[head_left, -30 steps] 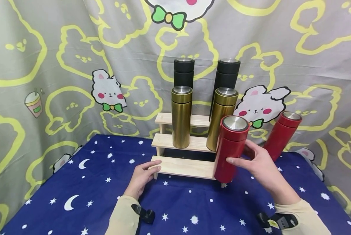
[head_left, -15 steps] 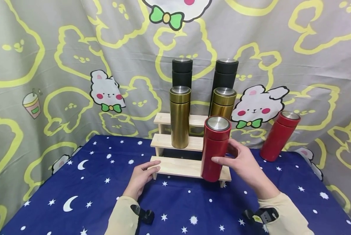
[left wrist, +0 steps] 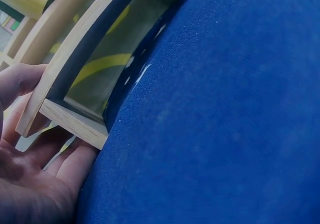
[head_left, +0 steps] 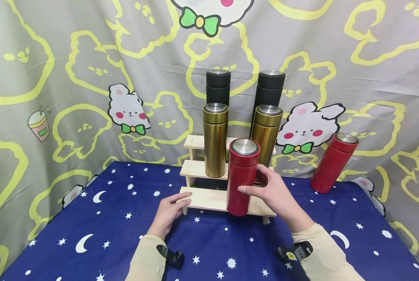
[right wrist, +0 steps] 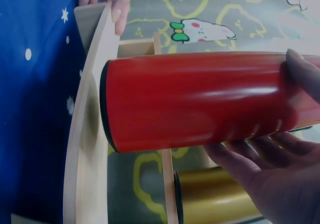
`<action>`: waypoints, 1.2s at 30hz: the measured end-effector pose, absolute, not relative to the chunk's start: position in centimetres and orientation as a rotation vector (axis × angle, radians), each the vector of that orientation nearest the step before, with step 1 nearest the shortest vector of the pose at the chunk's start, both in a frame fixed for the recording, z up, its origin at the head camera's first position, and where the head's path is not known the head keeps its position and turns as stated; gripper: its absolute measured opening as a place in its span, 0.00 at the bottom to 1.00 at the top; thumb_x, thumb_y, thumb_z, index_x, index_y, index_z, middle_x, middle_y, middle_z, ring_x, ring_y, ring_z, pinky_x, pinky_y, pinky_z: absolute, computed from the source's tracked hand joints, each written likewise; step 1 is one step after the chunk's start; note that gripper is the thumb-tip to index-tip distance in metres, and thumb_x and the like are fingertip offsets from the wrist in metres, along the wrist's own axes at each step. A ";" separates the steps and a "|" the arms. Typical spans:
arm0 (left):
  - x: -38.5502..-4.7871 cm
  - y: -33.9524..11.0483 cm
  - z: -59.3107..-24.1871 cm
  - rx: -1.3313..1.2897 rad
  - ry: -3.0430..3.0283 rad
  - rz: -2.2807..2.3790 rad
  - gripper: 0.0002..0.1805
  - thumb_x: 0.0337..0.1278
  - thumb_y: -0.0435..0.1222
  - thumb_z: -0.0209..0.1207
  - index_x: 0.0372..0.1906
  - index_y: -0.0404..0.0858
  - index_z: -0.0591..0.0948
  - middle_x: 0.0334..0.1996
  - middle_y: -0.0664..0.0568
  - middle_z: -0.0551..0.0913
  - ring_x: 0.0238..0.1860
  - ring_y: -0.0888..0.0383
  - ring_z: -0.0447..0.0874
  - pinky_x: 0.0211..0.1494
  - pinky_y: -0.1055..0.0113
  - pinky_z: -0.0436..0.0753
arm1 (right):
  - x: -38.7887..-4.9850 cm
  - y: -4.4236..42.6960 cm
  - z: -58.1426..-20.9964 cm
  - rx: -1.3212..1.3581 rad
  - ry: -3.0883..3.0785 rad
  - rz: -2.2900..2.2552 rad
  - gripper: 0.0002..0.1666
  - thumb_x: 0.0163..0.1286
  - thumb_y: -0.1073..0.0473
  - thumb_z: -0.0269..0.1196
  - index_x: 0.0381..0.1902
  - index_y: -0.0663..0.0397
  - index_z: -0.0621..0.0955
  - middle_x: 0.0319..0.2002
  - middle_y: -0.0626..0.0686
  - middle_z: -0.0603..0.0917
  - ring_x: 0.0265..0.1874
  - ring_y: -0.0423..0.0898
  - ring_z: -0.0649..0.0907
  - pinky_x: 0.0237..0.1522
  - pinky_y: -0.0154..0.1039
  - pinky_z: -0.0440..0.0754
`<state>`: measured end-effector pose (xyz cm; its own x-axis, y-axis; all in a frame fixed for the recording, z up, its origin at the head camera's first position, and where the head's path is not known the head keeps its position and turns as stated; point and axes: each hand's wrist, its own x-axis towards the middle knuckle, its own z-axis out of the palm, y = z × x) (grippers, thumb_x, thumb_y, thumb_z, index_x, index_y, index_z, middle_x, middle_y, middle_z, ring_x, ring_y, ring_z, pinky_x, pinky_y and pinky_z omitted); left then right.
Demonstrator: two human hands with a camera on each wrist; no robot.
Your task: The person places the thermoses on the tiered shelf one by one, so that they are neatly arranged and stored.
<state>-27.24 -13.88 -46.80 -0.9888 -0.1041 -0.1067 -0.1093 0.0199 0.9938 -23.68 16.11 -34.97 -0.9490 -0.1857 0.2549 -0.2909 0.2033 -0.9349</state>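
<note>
My right hand grips a red thermos with a steel-topped lid, thumb on the near side and fingers round the far side. The flask is upright in front of the lowest step of a three-tier wooden stand. In the right wrist view its dark base appears a little above that step. My left hand holds the left end of the lowest step; the left wrist view shows its thumb on the board and fingers by the leg. Two gold thermoses occupy the middle step.
Two black thermoses are on the top step, partly hidden by the gold ones. Another red thermos stands on the blue star-patterned tablecloth, right of the stand. A grey patterned curtain hangs behind.
My right hand has carried the red thermos leftward along the front of the stand, from its right end toward the middle. The left hand stays at the stand's left end.
</note>
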 end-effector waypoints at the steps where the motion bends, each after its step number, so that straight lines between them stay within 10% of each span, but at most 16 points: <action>1: -27.2 -13.9 -46.8 -0.233 2.239 2.186 0.17 0.50 0.33 0.71 0.48 0.35 0.87 0.37 0.50 0.81 0.19 0.63 0.64 0.23 0.72 0.65 | -23.8 15.9 -35.0 0.479 -2.361 1.879 0.32 0.56 0.61 0.74 0.58 0.60 0.77 0.48 0.58 0.83 0.47 0.52 0.82 0.47 0.44 0.80; 20: -27.4 -13.8 -46.9 -0.214 2.224 2.212 0.17 0.50 0.32 0.70 0.48 0.35 0.87 0.23 0.55 0.77 0.14 0.66 0.57 0.20 0.74 0.61 | -25.4 12.0 -34.8 0.586 -2.262 2.028 0.36 0.53 0.65 0.75 0.61 0.60 0.76 0.52 0.59 0.81 0.50 0.54 0.81 0.49 0.47 0.79; 29: -27.3 -13.9 -47.1 -0.202 2.232 2.198 0.17 0.52 0.34 0.70 0.48 0.35 0.87 0.49 0.45 0.81 0.34 0.60 0.79 0.36 0.70 0.76 | -25.8 10.6 -35.1 0.610 -2.223 2.068 0.35 0.53 0.66 0.75 0.60 0.58 0.76 0.51 0.58 0.81 0.50 0.54 0.81 0.48 0.48 0.79; 36: -27.2 -13.9 -47.0 -0.202 2.236 2.189 0.17 0.52 0.35 0.71 0.49 0.36 0.87 0.50 0.45 0.81 0.34 0.59 0.78 0.36 0.69 0.76 | -26.2 10.0 -35.3 0.601 -2.216 2.089 0.36 0.52 0.66 0.75 0.61 0.59 0.76 0.51 0.59 0.80 0.50 0.55 0.81 0.47 0.48 0.80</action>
<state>-27.20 -13.88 -47.01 -0.9917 -0.0877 -0.0943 -0.0962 0.0170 0.9952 -26.17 10.02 -35.33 -0.9243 -0.2514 0.2872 -0.3016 0.0197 -0.9532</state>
